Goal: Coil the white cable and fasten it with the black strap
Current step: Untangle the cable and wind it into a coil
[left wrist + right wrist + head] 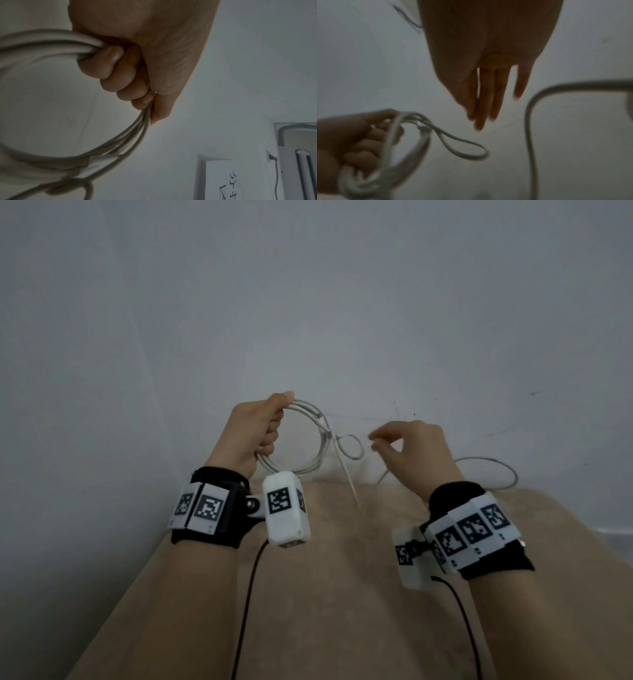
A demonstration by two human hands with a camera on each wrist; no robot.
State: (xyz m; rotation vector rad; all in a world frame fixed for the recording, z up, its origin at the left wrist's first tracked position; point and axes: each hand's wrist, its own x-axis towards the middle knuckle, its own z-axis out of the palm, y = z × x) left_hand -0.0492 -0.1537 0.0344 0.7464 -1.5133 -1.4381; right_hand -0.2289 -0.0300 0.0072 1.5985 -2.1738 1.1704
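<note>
My left hand (269, 428) is raised above the beige surface and grips a coil of the white cable (310, 467) in a fist. The left wrist view shows several strands (51, 39) running through the curled fingers (120, 75). A small extra loop (351, 445) sticks out to the coil's right, and a cable end (349, 481) hangs down from it. To the right of that loop my right hand (380, 440) hovers, its fingers (481, 108) straight and holding nothing. More loose cable (496, 470) trails behind the right wrist. No black strap is in view.
A beige cloth-covered surface (308, 594) lies under both arms, with a pale wall (308, 302) close behind it. Dark wires run back from the wrist cameras. In the left wrist view a sheet with writing (221, 180) and a wall socket (272, 157) are on the wall.
</note>
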